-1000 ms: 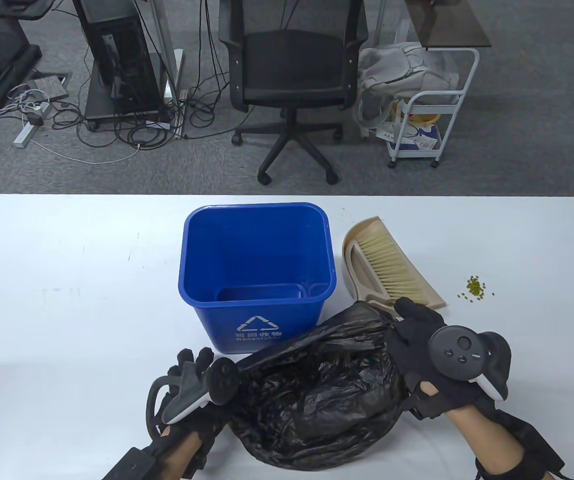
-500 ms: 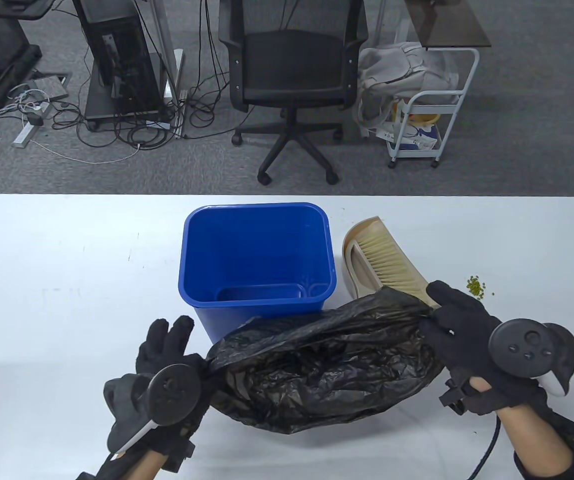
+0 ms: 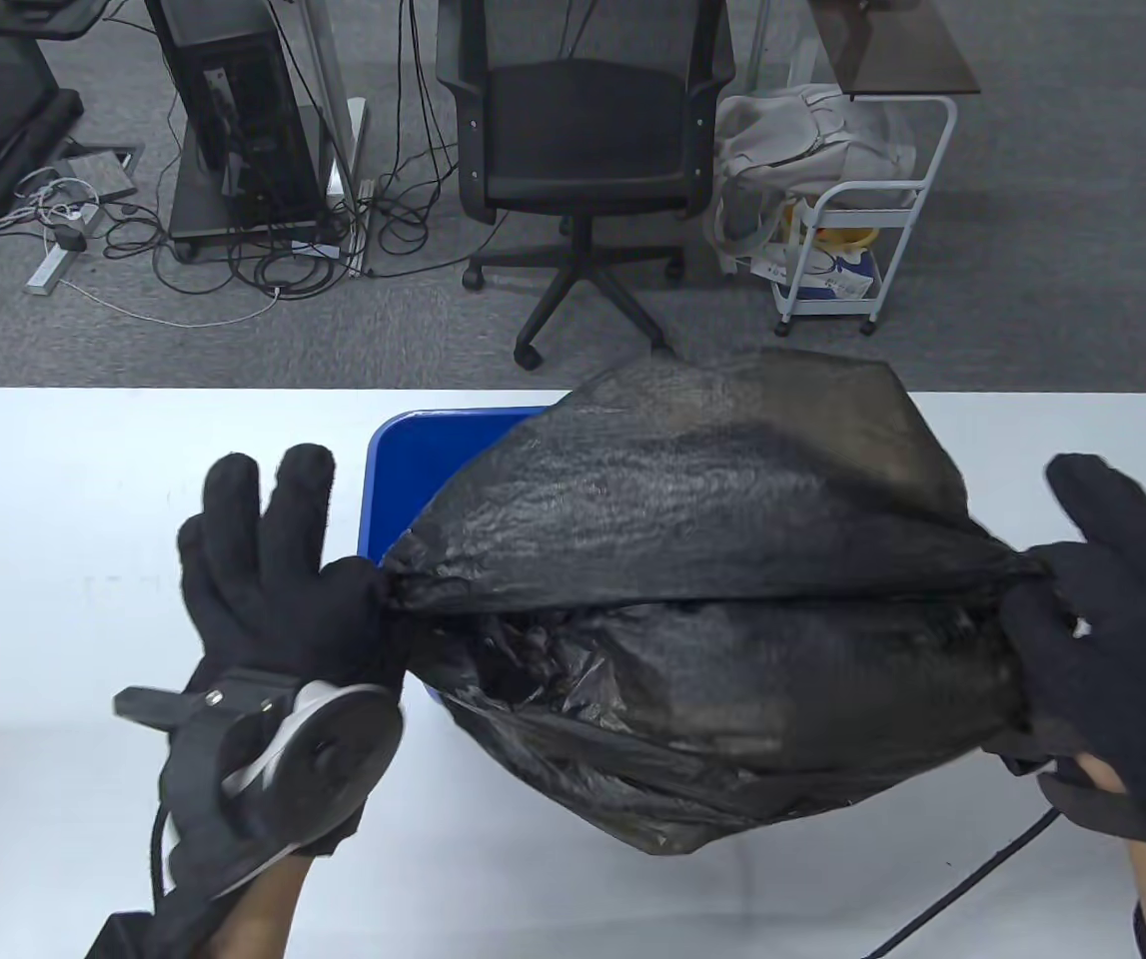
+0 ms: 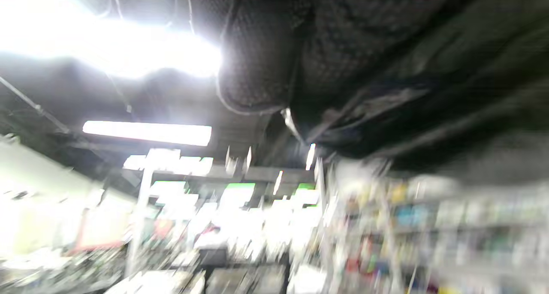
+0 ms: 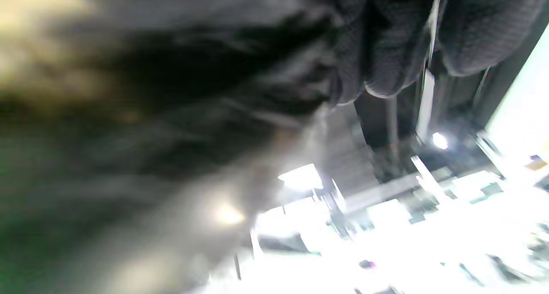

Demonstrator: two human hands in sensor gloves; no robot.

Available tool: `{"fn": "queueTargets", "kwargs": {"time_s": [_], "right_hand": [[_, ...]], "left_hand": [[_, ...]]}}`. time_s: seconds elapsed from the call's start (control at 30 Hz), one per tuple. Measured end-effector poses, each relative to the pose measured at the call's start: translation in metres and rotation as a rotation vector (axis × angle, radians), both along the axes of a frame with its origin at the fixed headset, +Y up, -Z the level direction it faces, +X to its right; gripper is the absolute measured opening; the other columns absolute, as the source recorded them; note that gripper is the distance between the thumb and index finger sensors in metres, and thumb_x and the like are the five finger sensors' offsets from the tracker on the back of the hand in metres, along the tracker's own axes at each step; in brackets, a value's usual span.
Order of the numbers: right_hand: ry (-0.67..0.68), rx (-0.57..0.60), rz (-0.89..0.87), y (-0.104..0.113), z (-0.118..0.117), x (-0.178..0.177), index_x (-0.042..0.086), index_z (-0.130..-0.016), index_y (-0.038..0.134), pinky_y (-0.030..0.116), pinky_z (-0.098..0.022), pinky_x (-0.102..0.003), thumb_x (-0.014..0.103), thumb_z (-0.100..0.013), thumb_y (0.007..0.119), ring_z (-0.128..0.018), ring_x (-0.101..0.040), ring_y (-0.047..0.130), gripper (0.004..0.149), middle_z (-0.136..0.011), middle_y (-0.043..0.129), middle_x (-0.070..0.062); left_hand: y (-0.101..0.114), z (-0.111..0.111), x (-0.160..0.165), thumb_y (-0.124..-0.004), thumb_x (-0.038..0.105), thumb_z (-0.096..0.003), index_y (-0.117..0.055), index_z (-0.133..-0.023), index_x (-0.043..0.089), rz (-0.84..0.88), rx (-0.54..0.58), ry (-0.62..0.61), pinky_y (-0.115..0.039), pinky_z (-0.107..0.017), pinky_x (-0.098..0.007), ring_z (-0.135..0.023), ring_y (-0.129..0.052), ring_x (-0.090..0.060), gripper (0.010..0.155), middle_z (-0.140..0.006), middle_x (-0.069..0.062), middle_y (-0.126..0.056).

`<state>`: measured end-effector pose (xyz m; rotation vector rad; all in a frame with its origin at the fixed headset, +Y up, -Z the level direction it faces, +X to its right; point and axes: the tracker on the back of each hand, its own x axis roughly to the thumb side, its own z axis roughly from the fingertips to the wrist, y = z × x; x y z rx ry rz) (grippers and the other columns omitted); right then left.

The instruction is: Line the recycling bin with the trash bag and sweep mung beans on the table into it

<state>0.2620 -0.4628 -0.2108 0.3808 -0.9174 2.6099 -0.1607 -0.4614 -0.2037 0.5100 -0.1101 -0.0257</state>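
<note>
A black trash bag (image 3: 722,559) billows in the air, stretched wide between both hands and held above the table. My left hand (image 3: 333,599) pinches its left edge, the other fingers straight. My right hand (image 3: 1042,599) pinches the right edge. Behind the bag only the left rim of the blue recycling bin (image 3: 403,450) shows. The mung beans, brush and dustpan are hidden by the bag. Both wrist views are blurred: the left wrist view shows the bag (image 4: 411,71) beside the gloved fingers (image 4: 257,62), the right wrist view the bag (image 5: 171,79) and gloved fingers (image 5: 386,41).
The white table (image 3: 83,519) spans the table view. Beyond its far edge stand a black office chair (image 3: 582,150), a white cart (image 3: 852,240) with a bag on it, and cables on the floor at the left.
Both hands rose and spread apart, lifting the bag off the table and opening it into a wide balloon that now covers most of the bin, the brush and the beans.
</note>
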Motion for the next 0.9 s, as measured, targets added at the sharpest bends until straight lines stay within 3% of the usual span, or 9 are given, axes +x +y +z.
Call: {"fn": "queueTargets", "kwargs": {"time_s": [0.07, 0.17, 0.27, 0.33, 0.4, 0.47, 0.57, 0.73, 0.9], "right_hand": [[-0.034, -0.043, 0.092, -0.008, -0.012, -0.007, -0.012, -0.054, 0.097, 0.069, -0.054, -0.076, 0.026, -0.045, 0.09, -0.084, -0.063, 0.08, 0.039, -0.095, 0.082, -0.036], [0.027, 0.08, -0.024, 0.027, 0.009, -0.006, -0.011, -0.054, 0.097, 0.069, -0.055, -0.076, 0.026, -0.045, 0.09, -0.085, -0.062, 0.08, 0.039, -0.096, 0.082, -0.035], [0.097, 0.216, -0.191, 0.063, 0.037, 0.005, -0.011, -0.056, 0.097, 0.068, -0.056, -0.076, 0.026, -0.046, 0.09, -0.086, -0.062, 0.079, 0.039, -0.097, 0.081, -0.034], [0.1, 0.266, -0.243, 0.063, 0.039, 0.008, -0.012, -0.056, 0.097, 0.067, -0.056, -0.076, 0.026, -0.046, 0.091, -0.087, -0.061, 0.078, 0.039, -0.097, 0.081, -0.034], [0.061, 0.186, -0.152, 0.046, 0.02, 0.0, -0.011, -0.056, 0.097, 0.067, -0.056, -0.076, 0.026, -0.045, 0.091, -0.086, -0.062, 0.078, 0.039, -0.097, 0.081, -0.034], [0.016, 0.025, -0.012, 0.019, -0.008, -0.012, -0.009, -0.057, 0.097, 0.067, -0.056, -0.077, 0.028, -0.046, 0.09, -0.087, -0.063, 0.077, 0.039, -0.098, 0.08, -0.034], [0.027, -0.031, -0.091, 0.0, -0.032, -0.017, -0.01, -0.057, 0.097, 0.067, -0.055, -0.077, 0.027, -0.046, 0.091, -0.085, -0.064, 0.078, 0.039, -0.097, 0.08, -0.036], [0.028, -0.042, -0.091, 0.003, -0.045, -0.029, -0.01, -0.057, 0.097, 0.067, -0.054, -0.077, 0.027, -0.046, 0.09, -0.085, -0.064, 0.078, 0.039, -0.097, 0.081, -0.036], [0.051, -0.049, -0.118, 0.02, -0.058, -0.04, -0.01, -0.058, 0.097, 0.067, -0.055, -0.077, 0.027, -0.046, 0.09, -0.085, -0.064, 0.078, 0.04, -0.097, 0.08, -0.036]], "left_hand": [[-0.001, -0.013, -0.003, -0.101, 0.029, -0.0406, -0.102, -0.054, -0.004, -0.037, -0.038, 0.031, -0.052, -0.07, -0.081, -0.104, -0.055, -0.068, 0.036, -0.115, -0.024, -0.069], [0.03, 0.001, -0.009, -0.102, 0.027, -0.0416, -0.101, -0.054, -0.007, 0.136, 0.025, -0.023, -0.05, -0.07, -0.081, -0.104, -0.052, -0.068, 0.036, -0.116, -0.026, -0.067], [0.07, 0.031, -0.019, -0.101, 0.028, -0.042, -0.101, -0.055, -0.006, 0.214, 0.226, -0.037, -0.051, -0.07, -0.081, -0.104, -0.054, -0.068, 0.036, -0.115, -0.025, -0.068], [0.077, 0.04, -0.023, -0.102, 0.027, -0.0421, -0.1, -0.055, -0.007, 0.231, 0.29, -0.041, -0.05, -0.07, -0.081, -0.104, -0.054, -0.067, 0.036, -0.115, -0.025, -0.069], [0.068, 0.031, -0.023, -0.102, 0.027, -0.0423, -0.1, -0.055, -0.007, 0.156, 0.231, 0.008, -0.049, -0.07, -0.081, -0.104, -0.053, -0.068, 0.036, -0.115, -0.026, -0.068], [0.052, 0.014, -0.022, -0.102, 0.028, -0.0421, -0.1, -0.055, -0.005, 0.034, 0.136, 0.063, -0.049, -0.07, -0.082, -0.104, -0.054, -0.068, 0.036, -0.116, -0.025, -0.068], [0.036, 0.001, -0.021, -0.102, 0.028, -0.0418, -0.1, -0.055, -0.006, -0.009, 0.101, 0.101, -0.049, -0.07, -0.082, -0.104, -0.055, -0.068, 0.036, -0.115, -0.025, -0.069], [0.034, -0.009, -0.027, -0.102, 0.028, -0.0421, -0.1, -0.056, -0.005, -0.051, 0.077, 0.169, -0.049, -0.07, -0.082, -0.104, -0.055, -0.067, 0.036, -0.115, -0.025, -0.069], [0.046, -0.018, -0.042, -0.102, 0.027, -0.0426, -0.1, -0.056, -0.006, -0.011, 0.063, 0.186, -0.048, -0.07, -0.082, -0.104, -0.055, -0.067, 0.036, -0.115, -0.025, -0.069]]}}
